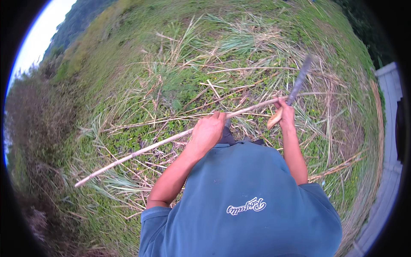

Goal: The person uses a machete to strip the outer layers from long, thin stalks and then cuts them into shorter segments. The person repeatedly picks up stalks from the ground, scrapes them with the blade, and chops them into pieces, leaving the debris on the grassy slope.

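A long, pale cane stalk [137, 153] slants across in front of my body, its lower end out to the left and its other end rising to the right. My left hand [208, 131] is closed around it near the middle. My right hand [286, 114] grips a machete [299, 79] by its wooden handle, with the dark, slightly blurred blade pointing up and away. The fingers of that hand also meet the stalk's right part; whether they pinch it too is hard to tell.
Cut dry stalks [231, 96] and leafy green bundles [239, 43] lie scattered over low green plants. Brush [38, 115] stands at the left. Along the right edge run pale grey panels [389, 90], with long stalks [377, 128] beside them.
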The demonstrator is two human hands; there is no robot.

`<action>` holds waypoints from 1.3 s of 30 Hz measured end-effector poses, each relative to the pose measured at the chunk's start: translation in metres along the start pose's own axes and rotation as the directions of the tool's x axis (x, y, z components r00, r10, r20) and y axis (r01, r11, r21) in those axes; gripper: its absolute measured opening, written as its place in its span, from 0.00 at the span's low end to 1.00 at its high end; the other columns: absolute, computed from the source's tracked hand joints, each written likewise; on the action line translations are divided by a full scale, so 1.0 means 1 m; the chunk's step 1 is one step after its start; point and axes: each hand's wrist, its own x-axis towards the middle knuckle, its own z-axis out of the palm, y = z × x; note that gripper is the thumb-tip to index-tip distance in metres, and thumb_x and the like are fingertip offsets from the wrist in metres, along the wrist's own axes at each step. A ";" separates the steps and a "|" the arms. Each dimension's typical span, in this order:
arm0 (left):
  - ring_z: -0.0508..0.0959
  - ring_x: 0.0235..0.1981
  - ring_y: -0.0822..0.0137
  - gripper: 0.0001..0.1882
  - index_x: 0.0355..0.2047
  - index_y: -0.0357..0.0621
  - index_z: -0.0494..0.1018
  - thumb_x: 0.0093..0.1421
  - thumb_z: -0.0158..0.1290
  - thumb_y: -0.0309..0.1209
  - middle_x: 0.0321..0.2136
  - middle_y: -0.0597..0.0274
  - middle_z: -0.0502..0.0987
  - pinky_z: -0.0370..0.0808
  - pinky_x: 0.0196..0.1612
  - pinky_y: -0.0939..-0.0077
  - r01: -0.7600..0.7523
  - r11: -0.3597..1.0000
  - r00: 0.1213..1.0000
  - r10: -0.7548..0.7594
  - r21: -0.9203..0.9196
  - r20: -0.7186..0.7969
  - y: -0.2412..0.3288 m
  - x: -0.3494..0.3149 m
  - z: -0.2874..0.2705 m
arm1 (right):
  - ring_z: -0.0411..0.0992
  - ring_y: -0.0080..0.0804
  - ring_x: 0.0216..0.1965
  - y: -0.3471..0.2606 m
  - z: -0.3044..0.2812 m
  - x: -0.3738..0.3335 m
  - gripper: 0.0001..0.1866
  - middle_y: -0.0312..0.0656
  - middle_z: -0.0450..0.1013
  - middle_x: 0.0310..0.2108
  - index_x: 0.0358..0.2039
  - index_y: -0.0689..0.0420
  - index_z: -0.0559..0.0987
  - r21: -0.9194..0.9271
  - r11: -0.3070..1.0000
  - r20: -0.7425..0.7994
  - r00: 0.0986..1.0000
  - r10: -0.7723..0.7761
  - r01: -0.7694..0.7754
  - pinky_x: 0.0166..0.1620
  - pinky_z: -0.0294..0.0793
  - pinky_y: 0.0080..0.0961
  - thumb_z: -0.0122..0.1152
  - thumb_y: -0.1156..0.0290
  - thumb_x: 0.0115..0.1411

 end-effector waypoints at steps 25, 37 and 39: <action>0.78 0.22 0.46 0.12 0.31 0.45 0.76 0.60 0.56 0.40 0.18 0.49 0.76 0.74 0.28 0.54 0.211 0.949 0.956 -0.250 0.234 0.153 0.033 -0.049 -0.071 | 0.72 0.23 0.22 0.041 0.017 -0.044 0.14 0.38 0.75 0.23 0.34 0.62 0.79 0.226 0.968 -0.010 0.993 0.118 -0.113 0.25 0.71 0.20 0.69 0.64 0.58; 0.77 0.24 0.43 0.18 0.26 0.38 0.77 0.62 0.54 0.42 0.17 0.45 0.75 0.73 0.32 0.52 0.215 0.971 0.920 -0.236 0.100 0.312 0.025 -0.050 -0.079 | 0.69 0.23 0.20 0.039 -0.032 -0.044 0.11 0.37 0.73 0.19 0.29 0.59 0.74 -0.274 0.930 0.034 0.969 -0.244 0.243 0.26 0.68 0.19 0.64 0.65 0.59; 0.77 0.24 0.43 0.19 0.26 0.38 0.77 0.62 0.53 0.43 0.17 0.45 0.75 0.73 0.32 0.51 0.198 0.969 0.930 -0.233 0.150 0.283 0.022 -0.048 -0.076 | 0.70 0.24 0.20 0.038 -0.064 -0.033 0.14 0.37 0.73 0.19 0.30 0.60 0.76 -0.415 0.876 0.015 0.965 -0.261 0.244 0.26 0.69 0.23 0.65 0.61 0.59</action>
